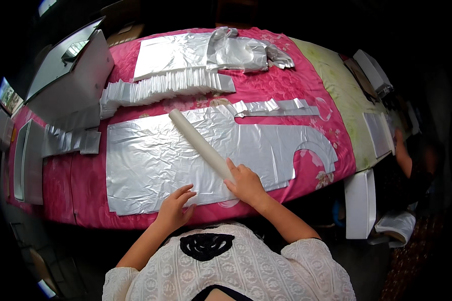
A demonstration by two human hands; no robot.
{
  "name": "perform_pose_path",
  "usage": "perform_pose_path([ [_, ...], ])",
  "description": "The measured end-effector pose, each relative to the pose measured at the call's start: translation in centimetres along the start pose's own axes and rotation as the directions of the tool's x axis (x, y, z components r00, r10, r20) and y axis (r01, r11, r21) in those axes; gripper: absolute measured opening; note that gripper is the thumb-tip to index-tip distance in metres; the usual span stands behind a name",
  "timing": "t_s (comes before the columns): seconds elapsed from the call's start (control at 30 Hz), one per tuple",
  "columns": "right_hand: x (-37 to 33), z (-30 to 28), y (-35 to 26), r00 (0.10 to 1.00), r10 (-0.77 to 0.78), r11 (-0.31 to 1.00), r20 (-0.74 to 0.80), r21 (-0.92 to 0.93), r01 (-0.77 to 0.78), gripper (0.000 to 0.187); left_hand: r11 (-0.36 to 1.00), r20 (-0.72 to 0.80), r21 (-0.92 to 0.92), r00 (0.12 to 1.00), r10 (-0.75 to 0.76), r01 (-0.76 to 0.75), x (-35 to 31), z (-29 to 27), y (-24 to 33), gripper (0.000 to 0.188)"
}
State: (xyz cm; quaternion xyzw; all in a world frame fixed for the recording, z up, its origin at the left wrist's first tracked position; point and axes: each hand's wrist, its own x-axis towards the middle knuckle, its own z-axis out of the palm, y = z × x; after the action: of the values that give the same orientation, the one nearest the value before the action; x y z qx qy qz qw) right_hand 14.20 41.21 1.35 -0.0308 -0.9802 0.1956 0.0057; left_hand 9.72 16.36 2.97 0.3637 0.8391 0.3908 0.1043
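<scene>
A shiny, wrinkled plastic apron (pixel 135 160) lies flat on the pink cloth, its curved neck cut-out toward the right and a long strap along its far side. Across it, slanting from far left to near right, rests a pale cylindrical tube (pixel 193 136). My right hand (pixel 246 183) is closed round the tube's near end. My left hand (pixel 177 206) is at the apron's near edge, fingers apart and holding nothing. Whether the apron is one layer or several is hard to tell, though its edges look doubled.
Behind the apron runs a row of folded plastic pieces (pixel 171 84), with more crumpled plastic sheeting (pixel 236 52) beyond. White boxes (pixel 70 83) and a tray (pixel 29 163) stand at the left. Another person's arm (pixel 403 155) is at the right, near a white foam box (pixel 360 205).
</scene>
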Motion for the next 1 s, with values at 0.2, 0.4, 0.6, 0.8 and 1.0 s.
perform_pose_path([
  [0.2, -2.2, 1.8, -3.4, 0.989, 0.145, 0.981, 0.030, 0.122, -0.148, 0.073, 1.000, 0.063, 0.006, 0.998, -0.017, 0.017, 1.0, 0.9, -0.1, 0.031],
  [0.4, -1.9, 1.7, -3.7, 0.990, 0.143, 0.982, 0.014, 0.125, -0.143, 0.075, 0.998, 0.037, 0.042, 0.999, 0.039, -0.041, 1.5, 2.5, -0.5, 0.032],
  [0.6, -1.7, 1.7, -4.2, 0.974, 0.222, 0.962, 0.051, 0.151, -0.227, 0.072, 0.998, -0.001, 0.030, 0.998, 0.055, -0.055, 3.7, 4.1, -0.7, 0.046],
  [0.8, -0.6, 0.5, -0.1, 0.996, -0.041, 0.987, -0.085, 0.153, 0.053, 0.059, 0.965, -0.008, 0.181, 0.981, 0.195, -0.191, 8.4, 5.8, -1.9, 0.069],
  [1.0, 2.2, -0.8, 13.8, 0.991, -0.099, 0.992, -0.092, -0.084, 0.091, 0.055, 0.959, 0.058, 0.190, 0.978, 0.202, -0.210, 9.8, 8.4, -0.1, 0.076],
])
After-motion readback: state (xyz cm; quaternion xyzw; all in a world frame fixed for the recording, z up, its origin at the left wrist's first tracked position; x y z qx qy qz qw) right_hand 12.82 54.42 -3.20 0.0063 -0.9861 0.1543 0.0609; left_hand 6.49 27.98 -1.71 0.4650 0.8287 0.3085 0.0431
